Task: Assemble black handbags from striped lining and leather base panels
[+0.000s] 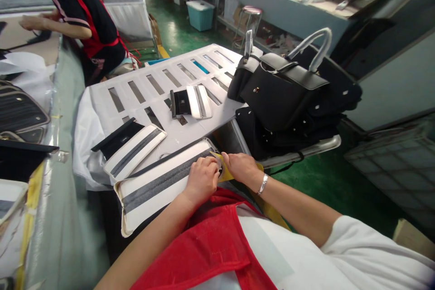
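Observation:
A long white bag piece with a grey stripe [163,181] and black edges lies across the near side of the white slotted board. My left hand [204,174] rests on its right end, fingers curled and closed over the edge. Just beside it, my right hand [242,170] is closed at the same corner, thumb toward the left hand; what its fingers hold is hidden. Under and between the hands shows a yellow strip [228,170]. Two smaller white-striped pieces with black flaps, a nearer one [136,152] and a farther one [199,101], lie beyond.
The slotted board [173,131] spans the middle. Black handbags [282,95] with wrapped handles are piled at its right. At left runs a plastic-covered bench [64,122] with bag parts. A co-worker [91,22] works at upper left. A stool [251,11] and teal bin [200,16] stand behind.

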`<state>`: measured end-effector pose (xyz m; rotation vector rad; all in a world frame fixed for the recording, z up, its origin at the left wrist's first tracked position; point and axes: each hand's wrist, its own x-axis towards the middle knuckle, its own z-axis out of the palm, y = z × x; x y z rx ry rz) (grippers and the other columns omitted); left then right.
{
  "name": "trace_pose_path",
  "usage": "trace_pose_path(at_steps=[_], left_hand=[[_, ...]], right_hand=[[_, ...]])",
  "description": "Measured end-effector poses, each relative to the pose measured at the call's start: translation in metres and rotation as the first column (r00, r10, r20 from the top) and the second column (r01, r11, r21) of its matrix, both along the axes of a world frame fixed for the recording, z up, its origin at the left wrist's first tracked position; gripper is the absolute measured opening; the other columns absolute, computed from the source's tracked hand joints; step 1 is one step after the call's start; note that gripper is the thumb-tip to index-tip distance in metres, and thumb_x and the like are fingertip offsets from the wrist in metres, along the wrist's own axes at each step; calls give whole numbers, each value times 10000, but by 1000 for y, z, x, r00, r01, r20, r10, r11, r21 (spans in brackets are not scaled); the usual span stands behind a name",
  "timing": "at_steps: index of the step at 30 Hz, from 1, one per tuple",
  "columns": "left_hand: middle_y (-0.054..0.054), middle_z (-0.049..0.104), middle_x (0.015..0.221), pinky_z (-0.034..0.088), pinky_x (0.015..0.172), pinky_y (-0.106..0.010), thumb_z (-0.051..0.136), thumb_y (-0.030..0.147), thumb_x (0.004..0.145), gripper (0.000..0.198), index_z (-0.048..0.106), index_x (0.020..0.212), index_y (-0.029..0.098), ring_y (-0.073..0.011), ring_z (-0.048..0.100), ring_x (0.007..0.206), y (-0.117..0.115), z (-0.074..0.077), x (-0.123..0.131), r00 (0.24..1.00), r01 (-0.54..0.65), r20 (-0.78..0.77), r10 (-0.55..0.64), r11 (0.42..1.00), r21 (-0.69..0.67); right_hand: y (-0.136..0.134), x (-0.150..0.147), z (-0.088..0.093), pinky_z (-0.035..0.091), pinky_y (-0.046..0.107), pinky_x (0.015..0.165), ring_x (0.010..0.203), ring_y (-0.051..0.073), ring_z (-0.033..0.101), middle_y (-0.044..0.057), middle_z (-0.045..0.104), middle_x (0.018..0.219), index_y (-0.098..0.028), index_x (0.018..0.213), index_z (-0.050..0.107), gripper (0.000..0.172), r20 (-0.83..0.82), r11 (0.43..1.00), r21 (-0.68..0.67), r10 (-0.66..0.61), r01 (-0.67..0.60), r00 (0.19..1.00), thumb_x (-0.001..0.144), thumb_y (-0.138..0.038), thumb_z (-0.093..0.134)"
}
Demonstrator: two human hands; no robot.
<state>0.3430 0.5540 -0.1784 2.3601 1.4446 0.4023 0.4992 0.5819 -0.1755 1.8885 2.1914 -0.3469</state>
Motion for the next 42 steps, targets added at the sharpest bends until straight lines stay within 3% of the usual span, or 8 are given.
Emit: trace_pose_path(at_steps=[6,12,18,27,30,35,39,42], left_hand=[[-53,585,1115,411,805,-385,547,198,817,36,576,834,187,-230,484,983,3,0,-2,1000,22,-1,-22,1000,-19],[-62,581,1079,412,805,-381,533,188,802,8,529,809,190,-234,489,969,0,-1,0,997,-60,50,61,998,-20],[-67,555,953,427,804,-380,550,185,761,161,467,899,195,-235,501,910,6,-1,0,991,-117,62,121,991,-67],[-77,539,975,445,843,-399,531,147,732,200,440,903,197,-228,505,939,13,-4,0,987,-93,116,112,983,-159],[-77,524,979,459,868,-406,493,83,705,234,430,896,202,-217,511,959,10,-1,-4,974,-98,189,128,982,-160],[-161,482,1226,407,1035,-410,437,38,726,376,458,1082,157,-239,450,1186,-1,21,-5,956,-87,286,68,995,56],[-202,451,1354,314,1115,-458,398,177,855,392,497,1221,78,-298,358,1314,11,19,17,984,-72,171,40,981,180],[-194,308,1471,245,1134,-519,344,369,910,567,373,1384,58,-325,249,1376,25,8,29,991,-29,131,20,997,66]], right_hand=[[3,-3,2,499,333,720,860,236,669,167,686,846,-125,964,669,669,50,1000,4,7,-8,999,979,-421,69],[7,-6,5,502,333,711,845,244,669,147,686,812,-138,909,686,653,53,1000,11,2,-3,999,975,-438,109],[7,-8,1,498,324,713,834,243,667,158,688,814,-120,892,689,650,37,998,29,-53,52,998,972,-437,127],[9,-9,-7,496,331,693,840,254,669,154,690,836,-129,891,669,641,52,997,69,-21,17,998,974,-433,111],[13,-14,0,494,331,715,878,249,665,142,691,867,-142,916,660,598,25,996,82,25,-27,999,980,-408,129],[12,-16,19,498,322,623,735,250,680,108,690,758,-156,926,666,345,-30,974,175,155,-147,987,945,-258,337],[18,-4,2,506,341,731,837,259,673,143,700,881,-150,921,677,283,-137,975,148,186,-165,973,858,-135,402],[23,5,-12,485,336,852,959,243,644,121,692,1003,-198,928,685,292,-253,978,156,173,-137,952,814,-131,425]])
